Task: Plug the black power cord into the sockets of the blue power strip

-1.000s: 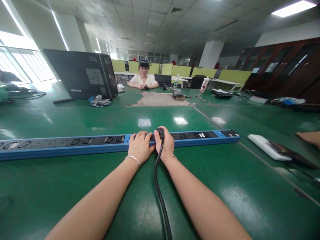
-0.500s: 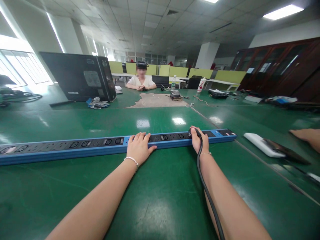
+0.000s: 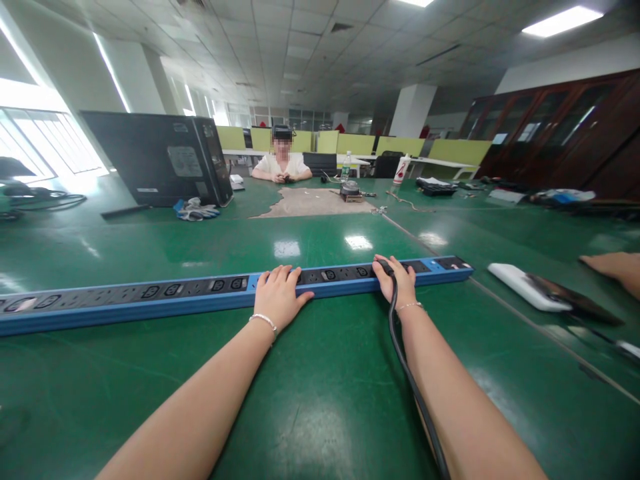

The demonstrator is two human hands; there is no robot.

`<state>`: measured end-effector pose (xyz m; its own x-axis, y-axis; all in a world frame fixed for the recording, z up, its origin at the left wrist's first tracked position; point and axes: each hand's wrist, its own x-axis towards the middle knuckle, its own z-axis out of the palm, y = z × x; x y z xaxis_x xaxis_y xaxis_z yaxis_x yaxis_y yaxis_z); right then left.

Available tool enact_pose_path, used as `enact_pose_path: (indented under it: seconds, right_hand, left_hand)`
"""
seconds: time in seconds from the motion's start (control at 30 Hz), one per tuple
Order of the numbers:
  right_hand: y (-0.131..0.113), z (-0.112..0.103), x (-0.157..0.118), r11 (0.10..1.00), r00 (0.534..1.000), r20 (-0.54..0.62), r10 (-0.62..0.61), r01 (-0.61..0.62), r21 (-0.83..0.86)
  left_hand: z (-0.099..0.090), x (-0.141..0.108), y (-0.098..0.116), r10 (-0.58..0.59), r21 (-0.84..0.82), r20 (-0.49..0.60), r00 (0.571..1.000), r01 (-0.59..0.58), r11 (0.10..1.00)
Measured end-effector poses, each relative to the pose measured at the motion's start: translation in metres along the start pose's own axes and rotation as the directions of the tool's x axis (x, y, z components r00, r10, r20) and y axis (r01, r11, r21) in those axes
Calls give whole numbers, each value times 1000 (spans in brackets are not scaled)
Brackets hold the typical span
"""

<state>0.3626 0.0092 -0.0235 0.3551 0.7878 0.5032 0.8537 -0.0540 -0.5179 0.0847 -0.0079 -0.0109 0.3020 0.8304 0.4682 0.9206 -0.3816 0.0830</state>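
Observation:
A long blue power strip (image 3: 340, 287) with black sockets lies across the green table. Near its middle, my left hand (image 3: 278, 293) rests over the strip, fingers curled across the top and thumb along the near side. Farther right, my right hand (image 3: 397, 280) is closed around a black power plug (image 3: 384, 267), low over the sockets. The fingers hide most of the plug, so I cannot tell how deep it sits in a socket. Its black cord (image 3: 400, 357) runs down along my right forearm towards me.
A black computer case (image 3: 155, 160) stands at the back left beside gloves (image 3: 196, 209). To the right lie a white power bank (image 3: 525, 287) and a dark phone (image 3: 575, 298), near another person's hand (image 3: 607, 263). Across the table sits a person (image 3: 281, 163).
My right hand has turned slightly and shifted a little left with the plug, fingers now lying lower over it. The cord has swung left. My left hand has stayed in place.

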Motion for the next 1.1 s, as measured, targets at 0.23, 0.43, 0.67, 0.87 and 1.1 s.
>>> enact_pose_path:
  seconds: [0.23, 0.43, 0.67, 0.87, 1.1]
  right_hand:
    - [0, -3, -7, 991, 995, -27, -98, 95, -98]
    - [1, -5, -6, 985, 994, 20, -106, 107, -134]
    - [-1, -4, -7, 985, 995, -15, -96, 93, -146]
    - [7, 6, -4, 991, 991, -70, -113, 108, -80]
    - [3, 11, -4, 990, 984, -141, -109, 121, 76]
  left_hand:
    - [0, 0, 1, 0, 36, 4, 1000, 0, 999]
    - [1, -1, 2, -19, 37, 11, 1000, 18, 999]
    - [1, -1, 2, -22, 40, 10, 1000, 21, 999]
    - [1, -1, 1, -20, 49, 4, 1000, 19, 999]
    - [2, -1, 0, -1, 76, -12, 1000, 2, 997]
